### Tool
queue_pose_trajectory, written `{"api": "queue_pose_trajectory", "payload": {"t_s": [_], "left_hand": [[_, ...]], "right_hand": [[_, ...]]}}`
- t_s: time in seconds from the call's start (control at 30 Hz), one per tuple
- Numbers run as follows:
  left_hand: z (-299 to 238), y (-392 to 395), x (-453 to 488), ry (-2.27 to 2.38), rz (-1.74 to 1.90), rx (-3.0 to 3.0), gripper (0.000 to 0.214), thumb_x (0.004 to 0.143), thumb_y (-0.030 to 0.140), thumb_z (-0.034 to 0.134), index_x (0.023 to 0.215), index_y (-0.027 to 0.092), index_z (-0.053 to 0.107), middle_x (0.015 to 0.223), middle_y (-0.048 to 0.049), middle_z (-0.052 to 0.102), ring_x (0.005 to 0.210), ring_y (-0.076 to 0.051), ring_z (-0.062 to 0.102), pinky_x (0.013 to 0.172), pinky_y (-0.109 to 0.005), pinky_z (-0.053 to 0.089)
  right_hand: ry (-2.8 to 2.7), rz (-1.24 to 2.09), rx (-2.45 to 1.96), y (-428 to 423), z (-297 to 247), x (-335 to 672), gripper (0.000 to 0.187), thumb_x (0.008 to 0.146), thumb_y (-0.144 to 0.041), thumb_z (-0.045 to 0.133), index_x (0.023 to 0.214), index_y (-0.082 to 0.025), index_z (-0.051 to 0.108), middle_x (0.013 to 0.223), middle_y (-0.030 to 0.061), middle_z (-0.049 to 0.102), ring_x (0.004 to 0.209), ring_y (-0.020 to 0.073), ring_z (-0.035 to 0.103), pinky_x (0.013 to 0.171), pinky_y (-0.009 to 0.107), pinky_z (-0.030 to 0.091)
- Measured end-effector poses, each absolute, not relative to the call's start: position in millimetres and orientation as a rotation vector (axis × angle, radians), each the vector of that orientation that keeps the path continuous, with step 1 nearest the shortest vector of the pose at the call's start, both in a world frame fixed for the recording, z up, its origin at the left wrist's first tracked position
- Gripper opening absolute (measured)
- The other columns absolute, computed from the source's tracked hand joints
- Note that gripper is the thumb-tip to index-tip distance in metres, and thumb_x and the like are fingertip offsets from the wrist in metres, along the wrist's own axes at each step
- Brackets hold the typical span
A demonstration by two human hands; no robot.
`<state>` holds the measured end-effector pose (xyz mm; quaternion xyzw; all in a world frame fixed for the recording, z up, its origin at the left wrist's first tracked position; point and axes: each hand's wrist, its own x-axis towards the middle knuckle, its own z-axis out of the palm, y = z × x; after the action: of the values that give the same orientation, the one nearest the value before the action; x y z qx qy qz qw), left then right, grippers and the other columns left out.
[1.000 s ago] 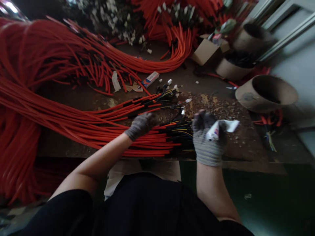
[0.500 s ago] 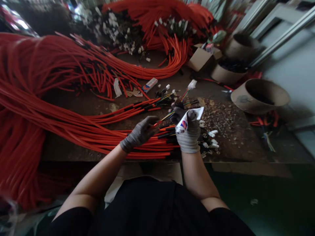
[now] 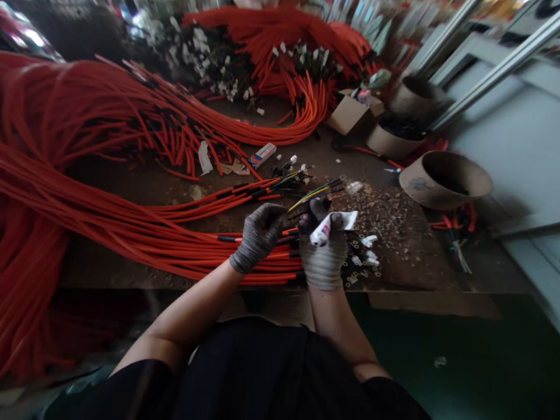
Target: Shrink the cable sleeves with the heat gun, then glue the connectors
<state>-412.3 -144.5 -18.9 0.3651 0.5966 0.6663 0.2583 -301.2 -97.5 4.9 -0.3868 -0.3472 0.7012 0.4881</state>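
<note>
My left hand point(image 3: 262, 233), in a grey knit glove, is closed at the end of a wire harness, thumb and fingers pinched where its thin wires point(image 3: 315, 193) come out. Those yellow, green and dark wires run up to the right towards a blurred white connector point(image 3: 354, 187). In a striped glove with dark fingers, my right hand point(image 3: 324, 256) grips a crumpled white squeeze tube point(image 3: 322, 232) with a coloured mark. Its fingertips are close to the wires; whether they touch is unclear. Beneath both hands lies a bundle of orange cables point(image 3: 196, 251) with white connectors point(image 3: 371, 256) and ring terminals.
A small printed box point(image 3: 262, 154) lies behind the hands. More orange cables point(image 3: 52, 116) are heaped at the left and back. At the right stand round brown tubs point(image 3: 446, 181) and an open carton point(image 3: 350, 114). Small scraps point(image 3: 385, 221) litter the table.
My left hand has moved slightly right and closed in on the wires. The harness's white connector has swung down to the right. My right hand has shifted slightly left and nearer, tilting the tube.
</note>
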Motion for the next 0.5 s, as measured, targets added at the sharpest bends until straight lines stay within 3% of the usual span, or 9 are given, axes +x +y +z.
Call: {"api": "queue_pose_trajectory", "payload": {"t_s": [0.23,0.37,0.43,0.5], "left_hand": [[1.7,-153.8,-421.9,1.77,1.371,1.542,0.009,0.08,0.022,0.063,0.078,0.014,0.066,0.065,-0.0001,0.062,0.057,-0.009,0.052,0.056,-0.021,0.04],[9.6,-136.8,-440.6,1.793,1.244,1.694,0.022,0.08,0.026,0.063,0.099,0.015,0.062,0.072,-0.0017,0.06,0.062,-0.014,0.053,0.06,-0.026,0.044],[7.8,-131.6,-448.6,1.628,1.257,1.692,0.022,0.084,0.029,0.058,0.103,0.017,0.057,0.081,-0.0038,0.061,0.067,-0.015,0.055,0.063,-0.029,0.048],[2.4,-130.7,-453.1,1.445,1.235,1.667,0.02,0.087,0.032,0.054,0.101,0.017,0.054,0.086,-0.0049,0.06,0.07,-0.015,0.054,0.065,-0.03,0.05]], "right_hand": [[-1.104,1.482,-1.031,-98.6,16.7,-286.4,0.036,0.073,-0.058,0.072,0.074,-0.022,0.076,0.075,0.0022,0.072,0.072,0.0152,0.065,0.073,0.03,0.056],[-1.247,1.468,-0.95,-97.6,19.5,-284.6,0.033,0.082,-0.055,0.065,0.08,-0.024,0.077,0.08,0.0024,0.073,0.083,0.0166,0.069,0.09,0.034,0.055],[-1.222,1.483,-0.942,-96.5,18.8,-286.3,0.036,0.082,-0.057,0.064,0.081,-0.023,0.077,0.08,0.0033,0.072,0.085,0.017,0.069,0.089,0.033,0.056],[-1.151,1.531,-0.983,-95.4,16.4,-288.5,0.039,0.081,-0.06,0.064,0.081,-0.022,0.076,0.075,0.0027,0.07,0.075,0.0152,0.067,0.077,0.03,0.058]]}}
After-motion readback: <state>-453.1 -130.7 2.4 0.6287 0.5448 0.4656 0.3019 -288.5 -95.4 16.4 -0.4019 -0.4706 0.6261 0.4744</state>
